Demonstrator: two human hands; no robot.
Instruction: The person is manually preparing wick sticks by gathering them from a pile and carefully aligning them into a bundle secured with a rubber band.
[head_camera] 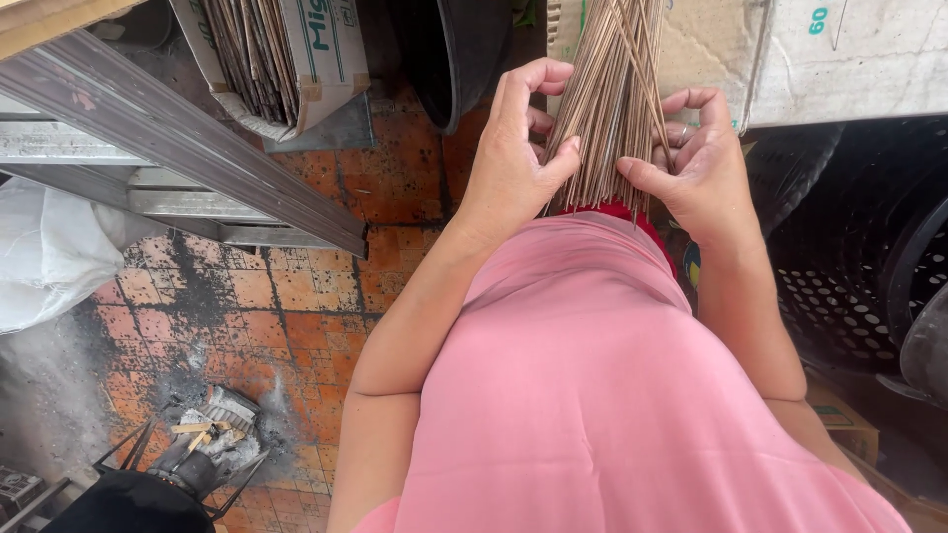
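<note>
Above the pink-clad lap, left hand (513, 158) and right hand (696, 163) clamp a bundle of thin sticks (607, 99); cardboard box (711, 59) crowds behind, tiled floor (267, 306) open leftward.

Both forearms reach toward twelve o'clock; left hand (513, 148) at eleven and right hand (696, 158) at one, fingers curled inward, thumbs facing
</note>
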